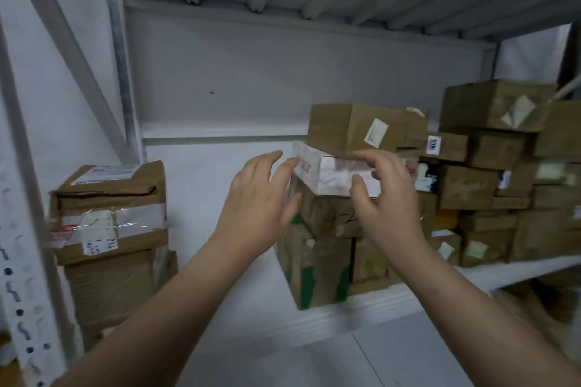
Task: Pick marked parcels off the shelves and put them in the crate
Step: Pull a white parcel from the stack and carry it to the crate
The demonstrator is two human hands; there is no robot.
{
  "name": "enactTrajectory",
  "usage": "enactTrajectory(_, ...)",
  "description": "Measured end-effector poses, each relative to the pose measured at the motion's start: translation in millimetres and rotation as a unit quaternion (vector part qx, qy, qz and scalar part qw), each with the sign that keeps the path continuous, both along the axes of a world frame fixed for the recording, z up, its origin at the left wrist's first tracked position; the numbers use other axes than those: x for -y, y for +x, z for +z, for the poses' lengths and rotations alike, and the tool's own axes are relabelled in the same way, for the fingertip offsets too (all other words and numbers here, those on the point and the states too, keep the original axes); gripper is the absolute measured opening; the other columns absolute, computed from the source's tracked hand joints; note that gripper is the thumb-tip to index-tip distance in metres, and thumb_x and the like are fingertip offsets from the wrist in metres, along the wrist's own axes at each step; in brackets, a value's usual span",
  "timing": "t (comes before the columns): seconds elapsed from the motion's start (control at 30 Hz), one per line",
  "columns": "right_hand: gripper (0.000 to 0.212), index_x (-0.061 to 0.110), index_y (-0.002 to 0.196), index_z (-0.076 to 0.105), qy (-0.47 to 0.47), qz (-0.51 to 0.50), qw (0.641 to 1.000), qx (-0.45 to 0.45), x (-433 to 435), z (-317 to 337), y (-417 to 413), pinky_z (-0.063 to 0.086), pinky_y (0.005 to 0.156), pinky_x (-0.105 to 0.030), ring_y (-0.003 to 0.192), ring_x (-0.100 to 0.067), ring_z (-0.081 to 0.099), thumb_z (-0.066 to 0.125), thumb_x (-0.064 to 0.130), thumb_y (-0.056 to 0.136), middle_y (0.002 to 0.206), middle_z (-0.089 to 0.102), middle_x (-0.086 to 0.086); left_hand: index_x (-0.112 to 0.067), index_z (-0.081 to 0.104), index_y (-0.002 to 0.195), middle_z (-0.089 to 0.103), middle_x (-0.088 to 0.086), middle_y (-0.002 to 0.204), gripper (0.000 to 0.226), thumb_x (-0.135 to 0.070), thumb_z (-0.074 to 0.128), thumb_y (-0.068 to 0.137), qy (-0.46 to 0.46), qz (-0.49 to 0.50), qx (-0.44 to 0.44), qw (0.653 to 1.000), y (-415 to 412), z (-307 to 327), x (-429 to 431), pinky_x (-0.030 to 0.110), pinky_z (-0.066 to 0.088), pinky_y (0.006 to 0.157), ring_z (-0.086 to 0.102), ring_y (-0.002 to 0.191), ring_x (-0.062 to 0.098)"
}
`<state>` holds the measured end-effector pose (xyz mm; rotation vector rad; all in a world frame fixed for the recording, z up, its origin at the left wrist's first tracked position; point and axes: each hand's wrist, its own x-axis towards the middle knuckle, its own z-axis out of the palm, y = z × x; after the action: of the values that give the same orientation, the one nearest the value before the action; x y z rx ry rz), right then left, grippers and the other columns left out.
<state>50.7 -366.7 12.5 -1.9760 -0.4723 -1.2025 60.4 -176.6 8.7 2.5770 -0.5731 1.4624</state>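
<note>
With our left hand (pixel 254 198) and right hand (pixel 388 195) wide and empty beside the flat white box (pixel 327 174), pulling it may topple the brown cardboard carton (pixel 352 129) atop it.

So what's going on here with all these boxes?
A person is reaching with both bare hands into a metal shelf stacked with cardboard parcels. The left hand and right hand are at a flat white box, which is sandwiched between a small brown box on top and a taller brown box with green patches beneath. The picture is too blurred to tell whether the white box is actually gripped. No crate is in view.
</note>
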Motion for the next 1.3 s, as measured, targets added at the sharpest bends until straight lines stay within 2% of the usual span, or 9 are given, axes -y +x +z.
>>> enactTrajectory(0.23, 0.047, 0.02, 0.135, 0.042, 0.017, -0.034, 0.997, -0.074, 73, 27, 25, 0.04, 0.097, -0.028, 0.122, -0.014, 0.042, 0.057, 0.017, 0.09, 0.136, 0.038, 0.0, -0.02, 0.026, 0.147, 0.033, 0.009, 0.146, 0.064, -0.037, 0.054, 0.091, -0.05, -0.044, -0.034, 0.997, 27, 50, 84, 0.04, 0.038, 0.103, 0.036, 0.13, 0.028)
enactTrajectory(0.4, 0.06, 0.019, 0.144, 0.031, 0.058, 0.045, 0.99, -0.123, 89, 54, 48, 0.041, 0.105, -0.039, 0.127, -0.019, 0.043, 0.057, 0.02, 0.091, 0.144, 0.036, -0.004, -0.034, 0.004, 0.15, 0.023, 0.018, 0.151, 0.075, -0.045, 0.05, 0.093, -0.08, 0.002, -0.099, 0.992, 40, 78, 112, 0.045, 0.04, 0.1, 0.04, 0.129, 0.038)
enactTrajectory(0.47, 0.065, 0.019, 0.148, 0.026, 0.063, 0.08, 0.983, -0.153, 88, 58, 54, 0.042, 0.104, -0.04, 0.125, -0.017, 0.046, 0.058, 0.024, 0.092, 0.143, 0.042, -0.004, -0.033, 0.008, 0.15, 0.039, 0.017, 0.142, 0.072, -0.043, 0.05, 0.093, -0.089, -0.002, -0.118, 0.989, 44, 80, 116, 0.041, 0.044, 0.093, 0.049, 0.12, 0.035)
enactTrajectory(0.63, 0.045, 0.017, 0.14, 0.042, 0.154, 0.251, 0.939, -0.177, 86, 54, 47, 0.044, 0.074, -0.005, 0.097, 0.003, 0.056, 0.053, 0.024, 0.097, 0.121, 0.057, 0.01, -0.027, 0.029, 0.144, 0.049, 0.005, 0.134, 0.054, -0.038, 0.05, 0.095, -0.173, -0.047, -0.091, 0.98, 35, 63, 127, 0.028, 0.041, 0.085, 0.051, 0.115, 0.022)
enactTrajectory(0.8, 0.023, 0.024, 0.11, 0.049, 0.251, 0.304, 0.908, -0.14, 85, 34, 38, 0.05, 0.091, -0.03, 0.103, -0.012, 0.057, 0.053, 0.039, 0.094, 0.107, 0.057, 0.005, -0.03, 0.044, 0.1, 0.056, -0.003, 0.109, 0.004, -0.031, 0.047, 0.098, -0.35, -0.224, -0.036, 0.909, 9, 41, 139, 0.026, 0.049, 0.079, 0.054, 0.095, -0.003)
enactTrajectory(0.93, 0.027, 0.023, 0.113, 0.045, 0.229, 0.32, 0.915, -0.086, 82, 25, 24, 0.047, 0.085, -0.013, 0.104, -0.002, 0.055, 0.061, 0.023, 0.091, 0.111, 0.054, 0.008, -0.021, 0.039, 0.1, 0.051, -0.008, 0.117, 0.016, -0.008, 0.048, 0.097, -0.458, -0.329, -0.031, 0.825, -12, 34, 148, 0.011, 0.047, 0.078, 0.057, 0.102, -0.006)
enactTrajectory(1.07, 0.053, 0.037, 0.135, 0.041, 0.121, 0.271, 0.955, -0.015, 83, 11, 16, 0.036, 0.104, -0.016, 0.128, 0.001, 0.038, 0.066, 0.026, 0.089, 0.138, 0.041, 0.011, -0.024, 0.035, 0.128, 0.048, -0.015, 0.12, 0.034, -0.019, 0.047, 0.098, -0.486, -0.306, -0.052, 0.817, -27, 29, 144, 0.005, 0.043, 0.081, 0.051, 0.102, -0.015)
enactTrajectory(1.2, 0.055, 0.042, 0.137, 0.039, 0.026, 0.259, 0.965, 0.038, 73, -1, 5, 0.026, 0.112, -0.033, 0.14, -0.013, 0.026, 0.059, 0.038, 0.086, 0.146, 0.031, 0.013, -0.031, 0.011, 0.147, 0.042, -0.008, 0.138, 0.101, -0.058, 0.061, 0.063, -0.495, -0.242, -0.136, 0.823, -41, 31, 137, 0.003, 0.043, 0.072, 0.047, 0.121, 0.005)
enactTrajectory(1.3, 0.047, 0.034, 0.135, 0.047, -0.013, 0.247, 0.966, 0.076, 69, -7, -2, 0.025, 0.113, -0.031, 0.139, -0.015, 0.028, 0.053, 0.035, 0.088, 0.144, 0.037, 0.012, -0.034, 0.013, 0.147, 0.043, -0.009, 0.136, 0.098, -0.05, 0.07, 0.068, -0.508, -0.233, -0.129, 0.819, -47, 30, 127, 0.004, 0.045, 0.069, 0.051, 0.109, -0.002)
